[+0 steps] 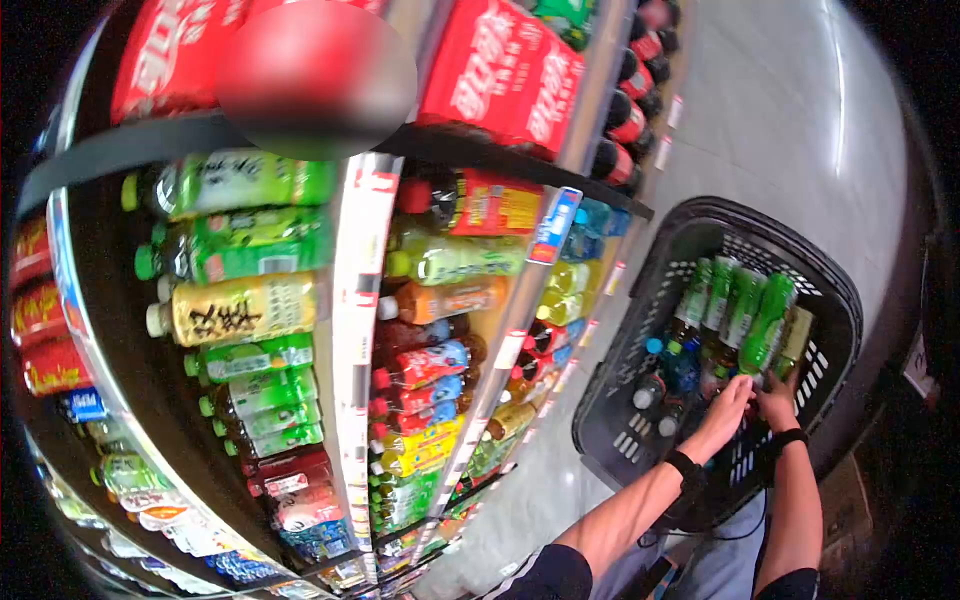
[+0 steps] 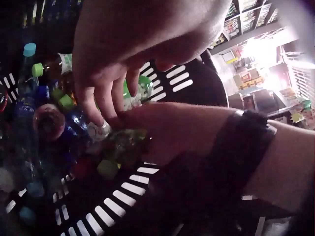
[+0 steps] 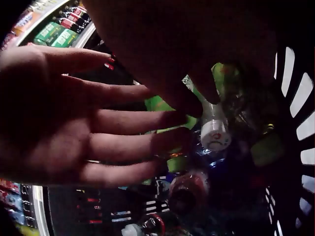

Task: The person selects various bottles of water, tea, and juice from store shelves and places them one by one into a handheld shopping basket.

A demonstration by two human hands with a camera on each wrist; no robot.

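Inside the basket (image 1: 590, 420), my left hand (image 1: 722, 412) lies beside my right hand (image 1: 777, 404) at the lower ends of the green bottles (image 1: 768, 322). The left hand (image 3: 118, 128) has its fingers extended and slightly spread over the bottles, gripping nothing visible. In the dark upper part of the right wrist view, fingers of my right hand come down around the neck of a white-capped bottle (image 3: 215, 133). A bottle with a yellow-green cap (image 2: 109, 169) lies below the right hand in the left wrist view. Shadow hides part of the right hand's contact.
Shelves of bottled drinks (image 1: 250, 310) fill the left side, with red drink packs (image 1: 500, 75) above. Bottles with blue caps (image 1: 654, 347) and other drinks stand in the basket's left part. Grey floor (image 1: 770, 110) extends behind the basket; a person's legs are below it.
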